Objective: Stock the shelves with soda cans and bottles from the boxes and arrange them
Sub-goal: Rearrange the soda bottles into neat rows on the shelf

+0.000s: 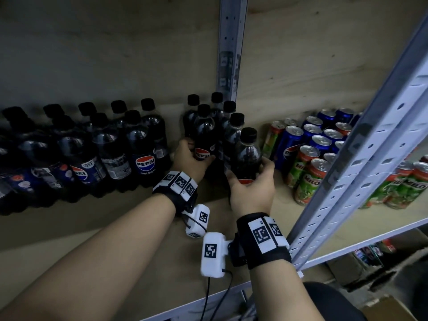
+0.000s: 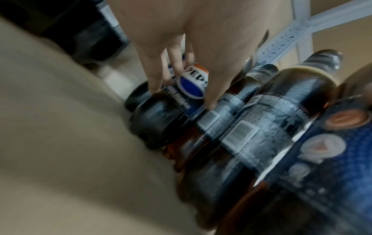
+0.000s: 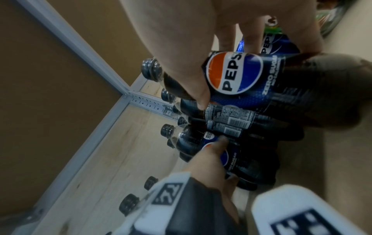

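Note:
A cluster of black-capped Pepsi bottles stands mid-shelf by the rear upright. My left hand (image 1: 193, 158) wraps a front-left Pepsi bottle (image 1: 203, 133) of that cluster at its label; in the left wrist view my left hand (image 2: 181, 76) has fingers and thumb round the Pepsi bottle (image 2: 193, 84). My right hand (image 1: 251, 181) grips another Pepsi bottle (image 1: 246, 156) at the cluster's front right. The right wrist view shows my right hand (image 3: 231, 52) curled round the Pepsi Zero bottle (image 3: 241, 74).
A long row of Pepsi bottles (image 1: 92, 147) fills the shelf to the left. Blue Pepsi cans (image 1: 315, 135) and green Milo cans (image 1: 308, 179) stand to the right. A slanted grey shelf upright (image 1: 361, 163) crosses on the right. Cardboard boxes (image 1: 361, 262) lie below.

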